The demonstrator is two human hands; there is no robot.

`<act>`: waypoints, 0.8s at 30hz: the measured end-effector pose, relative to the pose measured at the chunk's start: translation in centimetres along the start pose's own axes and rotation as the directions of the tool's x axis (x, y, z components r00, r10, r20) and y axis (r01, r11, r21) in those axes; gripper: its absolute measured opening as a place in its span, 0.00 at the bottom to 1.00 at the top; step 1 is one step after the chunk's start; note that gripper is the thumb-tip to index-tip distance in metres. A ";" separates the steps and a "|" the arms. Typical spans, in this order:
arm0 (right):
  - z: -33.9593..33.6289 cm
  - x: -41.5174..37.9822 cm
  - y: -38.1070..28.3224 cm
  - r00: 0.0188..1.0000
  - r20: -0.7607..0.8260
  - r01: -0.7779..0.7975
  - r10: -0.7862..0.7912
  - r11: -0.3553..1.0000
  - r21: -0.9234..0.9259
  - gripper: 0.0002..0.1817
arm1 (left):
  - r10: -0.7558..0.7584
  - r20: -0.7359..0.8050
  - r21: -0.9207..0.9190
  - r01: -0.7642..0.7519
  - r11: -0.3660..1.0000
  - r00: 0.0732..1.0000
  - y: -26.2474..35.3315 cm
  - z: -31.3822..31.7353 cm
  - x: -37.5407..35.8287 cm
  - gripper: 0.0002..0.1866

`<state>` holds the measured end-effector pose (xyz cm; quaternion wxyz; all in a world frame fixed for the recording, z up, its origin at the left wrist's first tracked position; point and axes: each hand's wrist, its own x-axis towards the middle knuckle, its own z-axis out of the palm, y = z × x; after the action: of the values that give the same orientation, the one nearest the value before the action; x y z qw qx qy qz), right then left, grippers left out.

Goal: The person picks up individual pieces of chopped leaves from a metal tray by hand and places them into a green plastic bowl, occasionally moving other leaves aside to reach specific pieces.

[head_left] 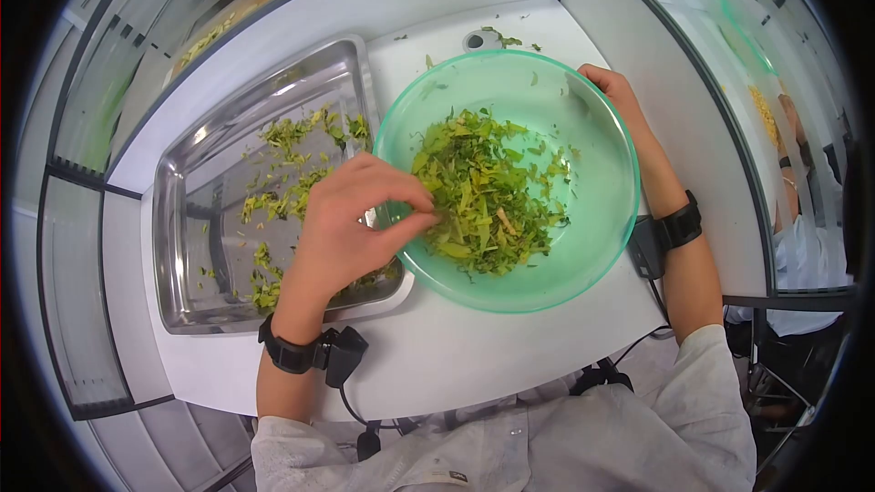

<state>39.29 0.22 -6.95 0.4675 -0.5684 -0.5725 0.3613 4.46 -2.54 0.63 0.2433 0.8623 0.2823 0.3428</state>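
A translucent green bowl [597,210] holds a heap of chopped green and yellowish leaves [483,187], with a small brownish piece among them. At the near-left side of the heap, my left hand [351,219] reaches over the bowl's rim, thumb and forefinger pinched together on some leaves. My right hand [612,96] grips the bowl's far-right rim; most of its fingers are hidden behind the wall. Left of the bowl lies a rectangular metal tray [223,159] with more chopped leaves scattered in it, partly covered by my left hand and forearm.
Leaf scraps [506,39] lie by a round grey fitting [481,40] at the back of the white table [510,346]. Low partitions [674,64] enclose it. Wrist straps with black boxes and cables [346,355] sit on both forearms. Other people are partly visible beyond the panels.
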 end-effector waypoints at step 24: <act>0.0 0.1 0.3 1.000 -0.004 0.012 -0.012 1.000 -0.017 0.18 | -0.204 -0.071 0.735 0.189 0.651 0.976 -3.0 0.1 -2.3 0.14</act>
<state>39.42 0.35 -7.18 0.4659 -0.5698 -0.5780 0.3524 2.20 -1.89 -2.37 -0.0872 0.8541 0.4859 0.1636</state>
